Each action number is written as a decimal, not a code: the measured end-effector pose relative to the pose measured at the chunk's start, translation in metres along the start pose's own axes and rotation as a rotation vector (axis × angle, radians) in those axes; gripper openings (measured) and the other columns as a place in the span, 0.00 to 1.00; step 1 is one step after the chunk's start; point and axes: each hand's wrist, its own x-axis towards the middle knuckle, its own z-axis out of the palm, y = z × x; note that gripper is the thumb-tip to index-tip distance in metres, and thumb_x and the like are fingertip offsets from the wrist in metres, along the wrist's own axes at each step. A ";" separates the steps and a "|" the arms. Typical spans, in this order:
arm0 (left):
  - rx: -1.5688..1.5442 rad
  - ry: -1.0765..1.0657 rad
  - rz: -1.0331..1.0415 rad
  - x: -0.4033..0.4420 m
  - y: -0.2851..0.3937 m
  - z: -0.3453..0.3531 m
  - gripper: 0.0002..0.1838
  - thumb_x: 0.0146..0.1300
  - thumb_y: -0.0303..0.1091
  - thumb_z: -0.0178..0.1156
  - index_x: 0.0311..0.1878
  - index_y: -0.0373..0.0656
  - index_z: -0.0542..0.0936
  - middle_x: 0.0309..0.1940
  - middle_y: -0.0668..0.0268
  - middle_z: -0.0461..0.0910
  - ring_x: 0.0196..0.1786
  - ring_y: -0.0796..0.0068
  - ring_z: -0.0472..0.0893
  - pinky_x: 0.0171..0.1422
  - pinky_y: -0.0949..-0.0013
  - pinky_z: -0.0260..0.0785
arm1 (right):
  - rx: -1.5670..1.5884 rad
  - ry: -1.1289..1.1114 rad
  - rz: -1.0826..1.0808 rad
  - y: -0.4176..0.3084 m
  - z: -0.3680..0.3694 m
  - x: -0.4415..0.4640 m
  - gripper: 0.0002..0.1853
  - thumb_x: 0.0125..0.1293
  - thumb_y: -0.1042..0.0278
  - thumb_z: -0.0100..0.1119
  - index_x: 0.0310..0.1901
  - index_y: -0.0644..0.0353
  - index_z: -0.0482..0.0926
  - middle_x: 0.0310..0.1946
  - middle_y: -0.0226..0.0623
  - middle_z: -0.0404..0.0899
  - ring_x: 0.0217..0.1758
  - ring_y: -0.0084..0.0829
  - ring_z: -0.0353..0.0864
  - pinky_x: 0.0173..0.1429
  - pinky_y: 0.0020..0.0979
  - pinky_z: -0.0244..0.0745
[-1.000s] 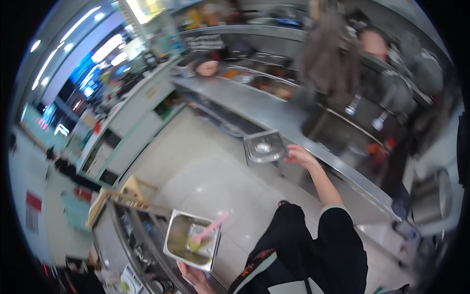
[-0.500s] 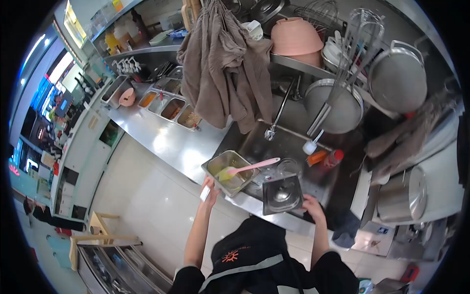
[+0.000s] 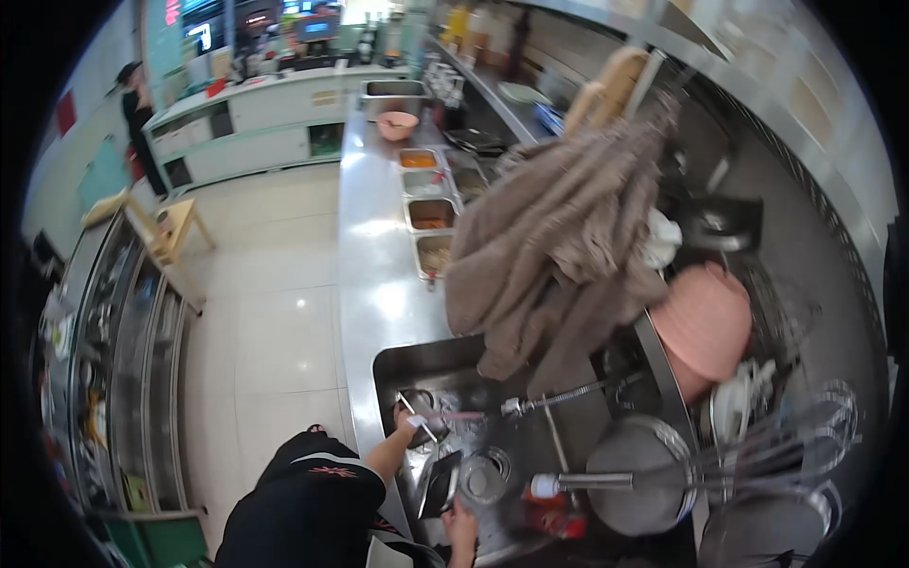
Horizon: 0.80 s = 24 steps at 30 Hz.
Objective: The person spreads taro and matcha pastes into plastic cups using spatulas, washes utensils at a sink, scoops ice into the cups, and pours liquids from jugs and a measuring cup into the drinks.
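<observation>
My left hand (image 3: 407, 422) is closed on the rim of a steel food pan (image 3: 419, 405), which is tilted low in the sink. A pink-handled spatula (image 3: 456, 416) sticks out of the pan to the right. In my right hand (image 3: 461, 523) is a square steel lid (image 3: 440, 483), gripped by its edge and turned steeply on its side. Both hands are inside the sink (image 3: 417, 356). A round clear lid or dish (image 3: 485, 475) lies just right of the steel lid. The pan's contents are hidden at this angle.
The faucet (image 3: 554, 398) reaches over the sink. A brown cloth (image 3: 559, 256) hangs above it. A red-capped bottle (image 3: 559, 519), a round strainer (image 3: 639, 473) and whisks (image 3: 795, 454) are on the right. Food trays (image 3: 431, 216) line the counter (image 3: 374, 256). A person (image 3: 137, 123) stands far left.
My view has swung left along the counter. The pan and the lid have gone from the sink's front edge down into the sink, and both are now tilted.
</observation>
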 end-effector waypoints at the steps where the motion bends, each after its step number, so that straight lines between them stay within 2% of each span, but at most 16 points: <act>1: 0.130 0.059 -0.038 -0.003 -0.008 0.016 0.20 0.47 0.41 0.56 0.46 0.47 0.75 0.37 0.60 0.77 0.44 0.65 0.76 0.58 0.63 0.60 | 0.003 -0.148 -0.002 0.001 0.001 0.004 0.25 0.51 0.65 0.54 0.53 0.57 0.67 0.31 0.47 0.75 0.35 0.45 0.75 0.37 0.40 0.70; 2: 0.257 0.114 -0.083 -0.008 -0.011 0.027 0.19 0.48 0.44 0.54 0.43 0.46 0.76 0.38 0.60 0.77 0.44 0.65 0.76 0.59 0.64 0.59 | 0.002 -0.295 0.004 0.003 0.006 0.006 0.24 0.54 0.64 0.51 0.55 0.60 0.66 0.37 0.48 0.75 0.41 0.45 0.75 0.41 0.38 0.71; 3: 0.389 0.160 -0.130 -0.010 -0.011 0.034 0.19 0.50 0.48 0.52 0.40 0.45 0.78 0.38 0.61 0.78 0.44 0.65 0.76 0.60 0.64 0.58 | -0.028 -0.249 -0.029 0.012 0.024 0.003 0.23 0.52 0.64 0.52 0.52 0.56 0.68 0.34 0.48 0.76 0.38 0.45 0.76 0.40 0.39 0.71; 5: 0.472 -0.148 -0.210 -0.001 -0.018 0.036 0.20 0.49 0.50 0.53 0.38 0.45 0.79 0.38 0.61 0.78 0.45 0.65 0.76 0.59 0.65 0.59 | -0.077 -0.150 -0.095 0.030 0.057 0.008 0.20 0.47 0.64 0.55 0.46 0.50 0.74 0.28 0.49 0.76 0.32 0.46 0.76 0.38 0.43 0.71; 6: 0.461 -0.317 -0.229 0.003 -0.012 0.025 0.21 0.49 0.52 0.54 0.37 0.45 0.79 0.38 0.61 0.78 0.46 0.65 0.76 0.59 0.65 0.60 | -0.041 -0.197 -0.032 0.023 0.052 0.014 0.21 0.48 0.64 0.55 0.47 0.52 0.73 0.30 0.49 0.76 0.33 0.46 0.76 0.38 0.42 0.71; 8: 0.316 -0.577 -0.245 0.000 0.020 -0.008 0.22 0.49 0.54 0.55 0.36 0.45 0.80 0.39 0.60 0.78 0.48 0.66 0.76 0.58 0.65 0.61 | 0.018 -0.288 0.102 0.005 0.035 0.019 0.22 0.49 0.64 0.54 0.49 0.56 0.71 0.35 0.49 0.77 0.35 0.46 0.77 0.39 0.42 0.72; 10: 0.057 -0.762 -0.365 -0.010 0.079 -0.070 0.24 0.54 0.53 0.51 0.45 0.44 0.76 0.48 0.62 0.73 0.55 0.70 0.70 0.59 0.65 0.59 | 0.187 -0.096 0.043 -0.017 0.033 0.033 0.23 0.51 0.64 0.53 0.50 0.59 0.69 0.38 0.49 0.75 0.37 0.46 0.76 0.40 0.41 0.71; 12: -0.217 -0.845 -0.370 -0.011 0.105 -0.118 0.24 0.55 0.53 0.50 0.47 0.44 0.74 0.50 0.62 0.72 0.55 0.70 0.69 0.59 0.66 0.59 | 0.364 0.081 -0.036 -0.045 0.031 0.052 0.24 0.52 0.64 0.52 0.52 0.62 0.67 0.41 0.49 0.74 0.39 0.45 0.76 0.41 0.41 0.71; 14: -0.554 -0.860 -0.356 -0.008 0.114 -0.159 0.25 0.56 0.53 0.49 0.48 0.44 0.73 0.51 0.63 0.71 0.56 0.71 0.68 0.60 0.66 0.58 | 0.557 0.242 -0.129 -0.086 0.030 0.075 0.25 0.53 0.64 0.52 0.53 0.64 0.66 0.44 0.49 0.73 0.42 0.44 0.75 0.42 0.41 0.71; 16: -0.918 -0.825 -0.334 -0.008 0.117 -0.204 0.25 0.57 0.53 0.47 0.50 0.45 0.72 0.52 0.63 0.69 0.57 0.71 0.67 0.60 0.66 0.57 | 0.492 0.489 -0.472 -0.189 -0.003 0.085 0.27 0.57 0.63 0.46 0.55 0.70 0.61 0.54 0.48 0.65 0.51 0.44 0.70 0.49 0.39 0.67; 18: -1.273 -0.746 -0.290 -0.005 0.113 -0.250 0.25 0.58 0.53 0.46 0.52 0.45 0.70 0.54 0.64 0.68 0.58 0.72 0.66 0.61 0.66 0.57 | 0.550 0.351 -0.589 -0.267 -0.001 0.097 0.26 0.60 0.60 0.38 0.58 0.67 0.59 0.59 0.46 0.58 0.60 0.44 0.59 0.59 0.39 0.57; 19: -1.423 -0.690 -0.262 -0.003 0.109 -0.275 0.25 0.58 0.53 0.46 0.52 0.45 0.70 0.54 0.64 0.67 0.58 0.72 0.65 0.61 0.66 0.56 | 0.184 0.348 -0.178 -0.295 0.032 0.126 0.26 0.61 0.59 0.35 0.58 0.66 0.59 0.60 0.44 0.57 0.63 0.43 0.56 0.63 0.40 0.50; 21: -1.668 -0.561 -0.178 0.005 0.097 -0.327 0.26 0.59 0.53 0.45 0.54 0.46 0.68 0.55 0.64 0.66 0.59 0.72 0.64 0.61 0.66 0.56 | 0.036 0.307 -0.135 -0.354 0.056 0.141 0.26 0.62 0.57 0.32 0.59 0.64 0.59 0.62 0.42 0.56 0.66 0.42 0.50 0.66 0.40 0.41; 23: -1.822 -0.427 -0.078 0.015 0.079 -0.386 0.26 0.60 0.53 0.43 0.56 0.46 0.67 0.57 0.65 0.65 0.60 0.73 0.63 0.62 0.66 0.55 | 0.502 0.157 -0.874 -0.429 0.035 0.109 0.26 0.63 0.56 0.30 0.59 0.63 0.60 0.62 0.40 0.56 0.67 0.41 0.47 0.67 0.41 0.35; 24: -1.835 -0.375 -0.058 0.019 0.067 -0.419 0.26 0.61 0.53 0.43 0.56 0.47 0.66 0.57 0.65 0.64 0.60 0.73 0.63 0.62 0.66 0.55 | 0.507 0.140 -0.913 -0.464 0.044 0.107 0.26 0.64 0.55 0.29 0.59 0.63 0.61 0.62 0.40 0.56 0.67 0.41 0.47 0.67 0.41 0.35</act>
